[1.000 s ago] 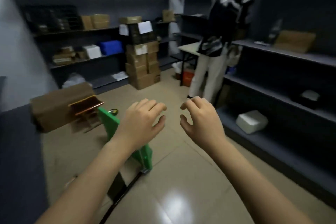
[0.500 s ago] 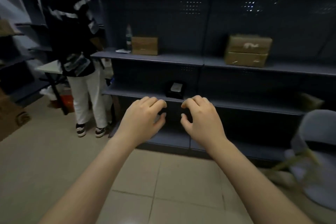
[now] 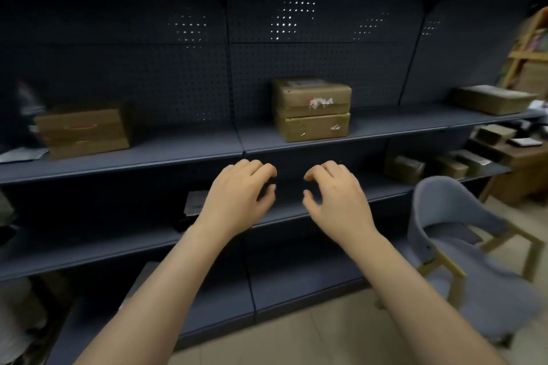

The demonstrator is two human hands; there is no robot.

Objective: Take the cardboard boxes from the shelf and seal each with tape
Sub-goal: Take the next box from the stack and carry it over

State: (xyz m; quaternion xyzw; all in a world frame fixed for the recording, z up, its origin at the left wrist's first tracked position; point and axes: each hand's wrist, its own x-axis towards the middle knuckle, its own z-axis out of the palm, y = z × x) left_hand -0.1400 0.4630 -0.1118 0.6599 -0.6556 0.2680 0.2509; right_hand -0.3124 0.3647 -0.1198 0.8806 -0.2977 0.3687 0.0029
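brown cardboard boxes [image 3: 311, 109], a stack of two, sit on the dark grey metal shelf [image 3: 178, 154], just above left hand [image 3: 240, 195] and right hand [image 3: 338, 195]. both empty, fingers loosely curled. suggest: reach up, grip the bottom box's sides, lift level.

Brown cardboard boxes [image 3: 311, 109] on dark grey perforated shelf [image 3: 178, 157]; grey chair [image 3: 462, 240].

Head view, down toward shelf [image 3: 178, 154], seemingly close
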